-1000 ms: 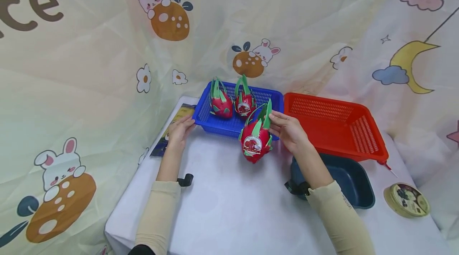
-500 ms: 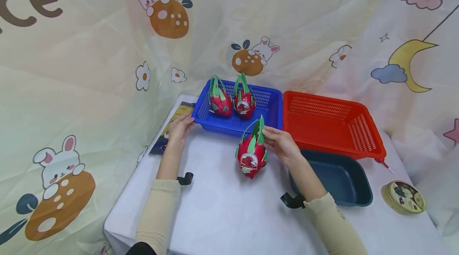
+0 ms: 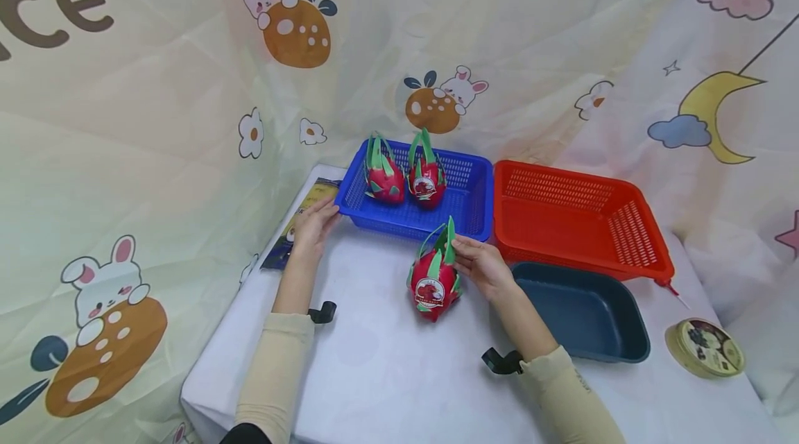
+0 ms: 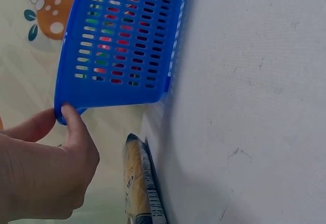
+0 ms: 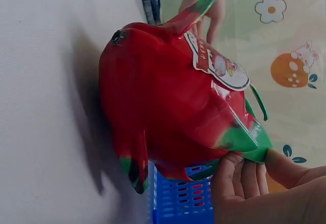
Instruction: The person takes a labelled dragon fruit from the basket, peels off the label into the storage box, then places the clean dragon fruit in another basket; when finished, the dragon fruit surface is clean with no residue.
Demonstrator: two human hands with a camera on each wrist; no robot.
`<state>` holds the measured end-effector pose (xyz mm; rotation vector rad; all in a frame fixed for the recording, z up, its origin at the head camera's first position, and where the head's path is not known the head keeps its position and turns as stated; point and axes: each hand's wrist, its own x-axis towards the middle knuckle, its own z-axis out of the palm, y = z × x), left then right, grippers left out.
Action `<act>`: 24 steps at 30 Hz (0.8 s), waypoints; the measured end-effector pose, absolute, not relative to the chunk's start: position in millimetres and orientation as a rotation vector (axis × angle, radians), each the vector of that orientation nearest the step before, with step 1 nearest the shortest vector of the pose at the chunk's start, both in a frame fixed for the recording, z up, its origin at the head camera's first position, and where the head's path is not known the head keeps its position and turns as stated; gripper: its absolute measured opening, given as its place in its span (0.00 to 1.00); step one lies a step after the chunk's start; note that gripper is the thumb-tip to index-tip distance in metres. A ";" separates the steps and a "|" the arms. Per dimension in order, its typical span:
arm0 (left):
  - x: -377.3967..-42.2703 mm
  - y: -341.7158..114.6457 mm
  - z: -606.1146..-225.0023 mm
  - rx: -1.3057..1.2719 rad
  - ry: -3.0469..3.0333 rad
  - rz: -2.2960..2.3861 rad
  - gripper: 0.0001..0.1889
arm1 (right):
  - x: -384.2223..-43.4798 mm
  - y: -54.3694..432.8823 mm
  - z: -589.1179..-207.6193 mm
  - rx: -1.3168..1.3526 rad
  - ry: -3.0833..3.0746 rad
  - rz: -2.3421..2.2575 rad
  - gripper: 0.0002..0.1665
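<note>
My right hand (image 3: pixel 483 265) pinches a green leaf tip of a red dragon fruit (image 3: pixel 435 284) with a round label, just in front of the blue basket (image 3: pixel 387 223). In the right wrist view the dragon fruit (image 5: pixel 158 96) is close over the white cloth, with thumb and fingers on its green leaf. My left hand (image 3: pixel 315 225) holds the front left corner of the basket; in the left wrist view its thumb and finger pinch the rim (image 4: pixel 63 113). Inside the basket stand two more dragon fruits, a left one (image 3: pixel 383 177) and a labelled one (image 3: pixel 427 180).
A red basket (image 3: pixel 562 222) stands right of the blue one, with a dark teal tub (image 3: pixel 587 316) in front of it. A round tin (image 3: pixel 708 348) sits at the table's right side. A yellow and blue packet (image 3: pixel 284 243) lies at the left edge.
My right hand has brought the dragon fruit from over the blue basket's front edge toward me and lower, slightly left. The left hand stays at the basket corner.
</note>
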<state>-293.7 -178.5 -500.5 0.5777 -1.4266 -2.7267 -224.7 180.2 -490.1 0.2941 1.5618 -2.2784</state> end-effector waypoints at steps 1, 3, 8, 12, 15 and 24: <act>-293.5 -178.3 -501.2 0.571 -1.430 -2.725 0.30 | -224.7 179.7 -491.4 0.306 1.567 -2.279 0.10; -292.4 -177.4 -502.3 0.561 -1.436 -2.718 0.30 | -224.5 178.7 -493.2 0.339 1.594 -2.281 0.13; -287.1 -172.7 -505.2 0.557 -1.470 -2.696 0.28 | -221.6 178.8 -494.4 0.362 1.818 -2.199 0.27; -278.3 -166.1 -504.9 0.544 -1.503 -2.672 0.26 | -216.8 181.8 -493.3 0.312 2.057 -2.069 0.28; -272.1 -159.8 -503.2 0.529 -1.516 -2.640 0.25 | -211.4 185.2 -489.8 0.256 2.204 -2.020 0.26; -251.2 -136.1 -498.6 0.503 -1.638 -2.465 0.20 | -190.7 191.5 -473.2 0.224 2.466 -2.005 0.21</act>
